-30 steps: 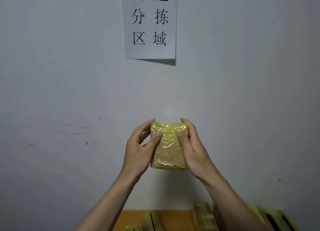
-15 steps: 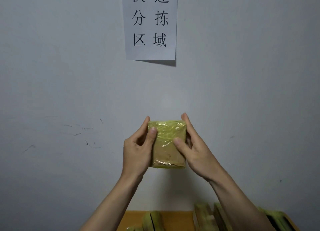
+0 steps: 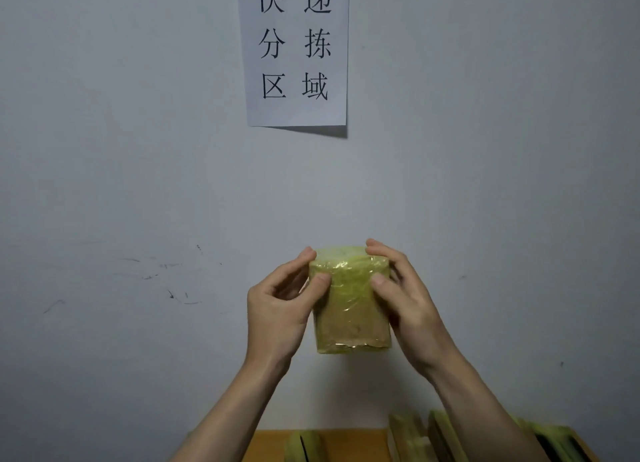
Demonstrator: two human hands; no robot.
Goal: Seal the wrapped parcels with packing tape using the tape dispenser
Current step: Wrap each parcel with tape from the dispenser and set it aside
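I hold a small brown parcel (image 3: 349, 309) wrapped in yellowish clear tape up in front of the wall, its top tipped toward me. My left hand (image 3: 277, 312) grips its left side, thumb on the front face and fingers behind. My right hand (image 3: 405, 302) grips the right side the same way, thumb pressing on the front near the top. No tape dispenser is in view.
A wooden table (image 3: 346, 444) shows at the bottom edge, with several other yellow-wrapped parcels (image 3: 412, 437) standing on it at the right and one (image 3: 304, 447) at the left. A white paper sign (image 3: 296, 51) with black characters hangs on the grey wall.
The parcel has tilted so its top face now shows. Both thumbs have shifted on the front face, and my fingers have curled over the top corners.
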